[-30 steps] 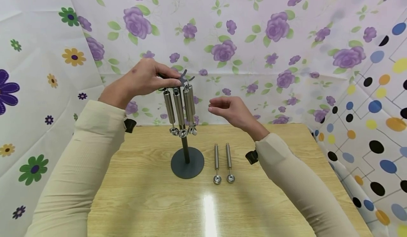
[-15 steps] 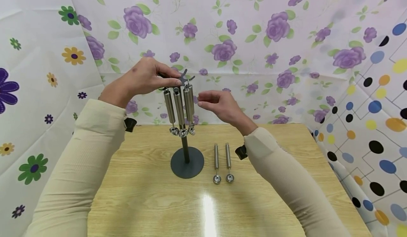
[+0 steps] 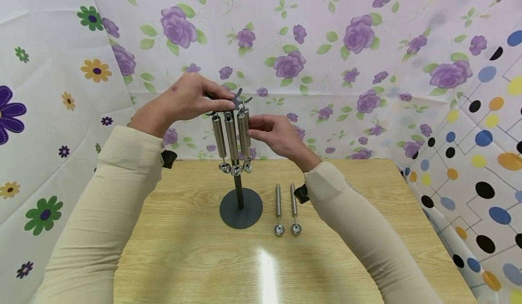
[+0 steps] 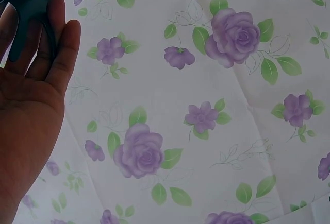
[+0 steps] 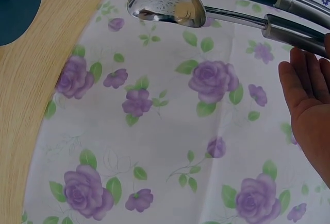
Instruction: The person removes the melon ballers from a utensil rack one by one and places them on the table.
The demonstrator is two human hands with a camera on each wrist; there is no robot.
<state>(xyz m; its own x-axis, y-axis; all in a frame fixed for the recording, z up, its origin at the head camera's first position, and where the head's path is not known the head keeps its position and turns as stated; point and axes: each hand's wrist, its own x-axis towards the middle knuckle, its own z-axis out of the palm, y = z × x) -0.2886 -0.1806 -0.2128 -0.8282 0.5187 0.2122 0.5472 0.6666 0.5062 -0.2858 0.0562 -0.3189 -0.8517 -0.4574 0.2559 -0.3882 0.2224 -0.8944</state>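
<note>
A dark stand (image 3: 241, 220) with a round base and a hooked top stands on the table, several steel ladles (image 3: 230, 136) hanging from its hooks. My left hand (image 3: 191, 96) grips the hooked top between thumb and fingers; in the left wrist view its fingers (image 4: 62, 54) lie around the dark hooks. My right hand (image 3: 277, 134) pinches the handle of the rightmost ladle (image 3: 247, 134), thumb in front and fingertips partly behind it. In the right wrist view that ladle's shiny bowl (image 5: 167, 5) hangs beside the other heads.
Two more steel ladles (image 3: 278, 204) lie side by side on the wooden table (image 3: 195, 258), right of the stand's base. Behind the table hangs a purple-flowered cloth (image 3: 326, 68). A dotted cloth (image 3: 485, 168) borders the right side.
My right hand has moved left, from apart from the stand to the rightmost hanging ladle's handle. The left hand stays on the stand's top.
</note>
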